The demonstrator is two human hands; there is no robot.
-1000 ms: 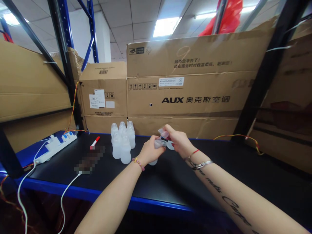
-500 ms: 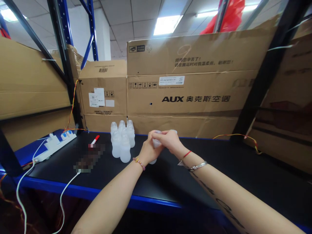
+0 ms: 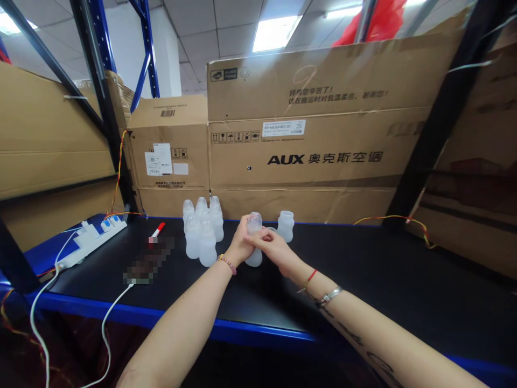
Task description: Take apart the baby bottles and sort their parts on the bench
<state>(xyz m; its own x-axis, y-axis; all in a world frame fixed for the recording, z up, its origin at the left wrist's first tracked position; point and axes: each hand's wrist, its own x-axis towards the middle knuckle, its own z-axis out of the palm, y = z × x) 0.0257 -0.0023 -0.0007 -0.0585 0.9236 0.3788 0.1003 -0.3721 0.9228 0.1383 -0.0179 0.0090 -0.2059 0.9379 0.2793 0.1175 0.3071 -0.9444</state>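
Observation:
Just right of centre, a frosted baby bottle [image 3: 254,258] stands upright on the black tabletop with a clear domed cap [image 3: 254,221] on top. My left hand [image 3: 241,240] is wrapped round its left side. From the right, my right hand [image 3: 275,247] closes its fingers on the bottle just below the cap, meeting the left fingers. These fingers hide the bottle's neck. Behind the right hand, a pale rim shows in part; I cannot tell what it belongs to. A frosted bottle without a cap [image 3: 285,227] stands further back on the right.
Several capped baby bottles [image 3: 207,245] stand in a cluster left of my hands. A red-and-white marker [image 3: 157,233], a blurred-out object with a white cable, and a power strip [image 3: 95,243] lie further left. Cardboard boxes [image 3: 323,188] wall off the back of the black tabletop [image 3: 383,285].
My right hand has come down from the top of the bottle to below its cap, uncovering the clear dome. The uncapped bottle behind now shows fully. The view has shifted slightly.

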